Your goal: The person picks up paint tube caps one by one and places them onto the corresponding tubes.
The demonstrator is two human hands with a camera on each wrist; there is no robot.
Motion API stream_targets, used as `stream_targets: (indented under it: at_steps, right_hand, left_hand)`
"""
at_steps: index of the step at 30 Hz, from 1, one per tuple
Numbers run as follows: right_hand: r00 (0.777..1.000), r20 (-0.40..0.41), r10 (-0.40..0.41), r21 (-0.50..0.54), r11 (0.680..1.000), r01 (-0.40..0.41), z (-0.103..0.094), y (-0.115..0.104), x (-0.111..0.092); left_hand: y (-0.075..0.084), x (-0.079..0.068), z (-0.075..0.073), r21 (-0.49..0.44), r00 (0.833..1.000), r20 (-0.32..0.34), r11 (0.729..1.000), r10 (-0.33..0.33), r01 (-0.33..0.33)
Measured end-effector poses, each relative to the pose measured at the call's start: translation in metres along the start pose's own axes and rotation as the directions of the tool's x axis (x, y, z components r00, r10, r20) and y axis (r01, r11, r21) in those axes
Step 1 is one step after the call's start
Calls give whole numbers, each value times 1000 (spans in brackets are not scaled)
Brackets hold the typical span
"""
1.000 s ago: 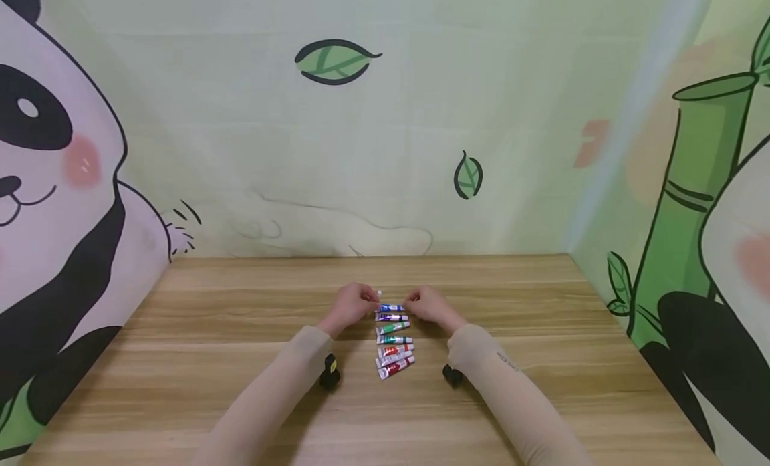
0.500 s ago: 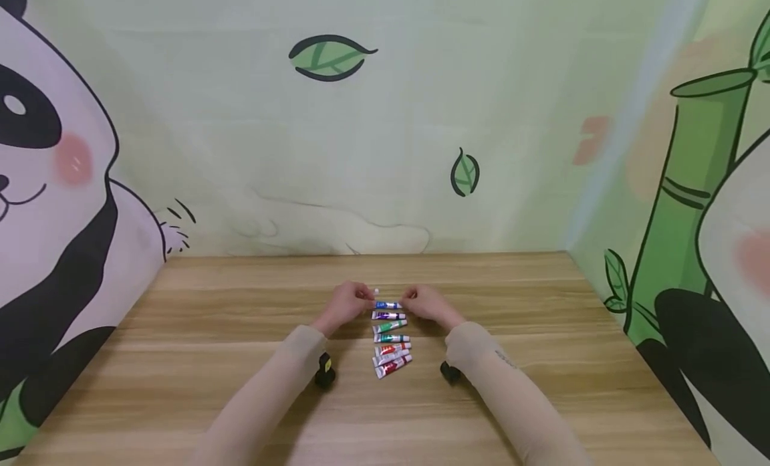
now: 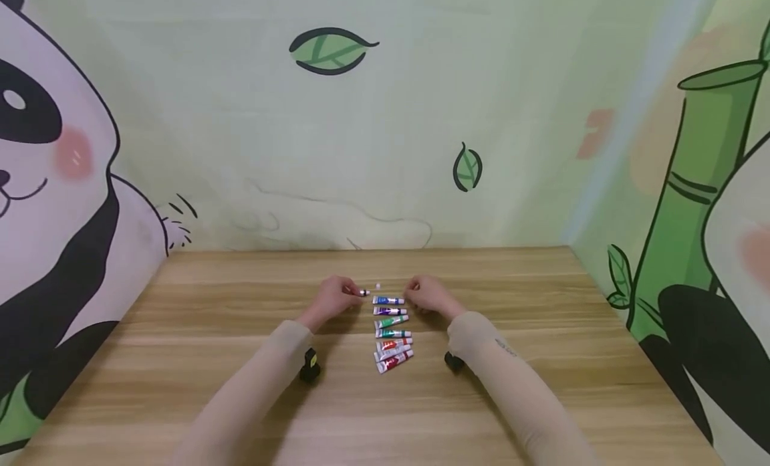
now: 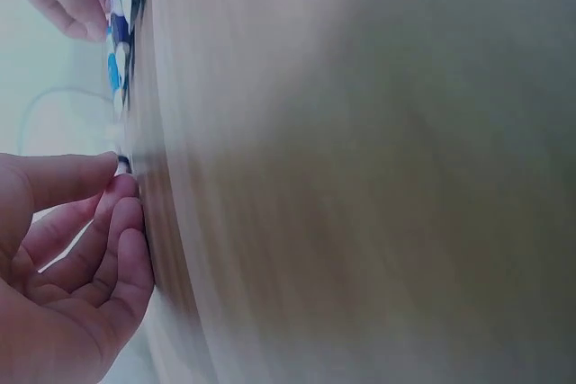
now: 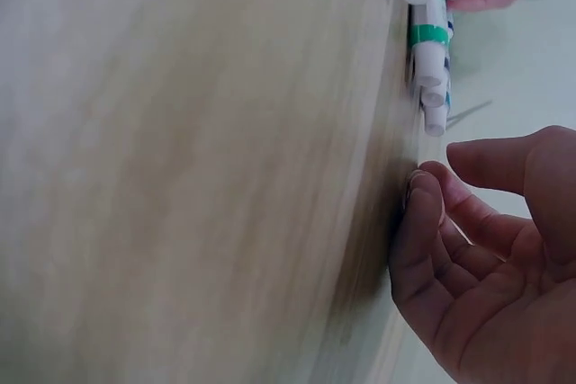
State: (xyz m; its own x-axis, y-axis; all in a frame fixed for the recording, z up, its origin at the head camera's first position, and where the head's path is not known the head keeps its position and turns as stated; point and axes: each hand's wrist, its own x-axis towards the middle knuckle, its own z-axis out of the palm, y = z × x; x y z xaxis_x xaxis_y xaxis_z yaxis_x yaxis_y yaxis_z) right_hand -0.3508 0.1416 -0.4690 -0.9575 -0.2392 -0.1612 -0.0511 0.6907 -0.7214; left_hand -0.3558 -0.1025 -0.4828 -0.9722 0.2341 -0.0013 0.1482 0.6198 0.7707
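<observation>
My left hand (image 3: 338, 295) pinches a small paint tube (image 3: 364, 293) between thumb and fingertips; only its dark band and pale end show. In the left wrist view, the dark-banded end (image 4: 123, 161) peeks out past the thumb. A blue paint tube (image 3: 388, 300) lies at the far end of a column of tubes, just right of the left hand. Beside that tube's cap end is my right hand (image 3: 430, 295). From the right wrist view, the right hand's thumb and loosely curled fingers (image 5: 421, 213) are apart, with nothing between them.
Toward me from the blue tube lie a purple tube (image 3: 390, 311), a light green one (image 3: 392, 321), a dark green one (image 3: 393, 333), an orange-red one (image 3: 394, 344), a pale one (image 3: 392, 353) and a dark red one (image 3: 395, 362). A tiny white object (image 3: 377, 286) sits behind them.
My left hand has drawn away to the left from the blue tube, and the dark-banded tube now shows in its fingers. The right hand has come slightly away from the blue tube's cap.
</observation>
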Motion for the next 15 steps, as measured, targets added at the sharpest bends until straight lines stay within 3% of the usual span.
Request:
stream_targets:
  at_steps: [9,15]
  right_hand:
    - [997,-60,-49,-155,987,39,-8,3,7]
    - [997,-65,-43,-202,979,29,-16,1,11]
  left_hand:
    - [-17,-13,-25,18,999,-34,1000,-19,19]
    - [-18,-17,-43,40,999,-27,999,-32,34]
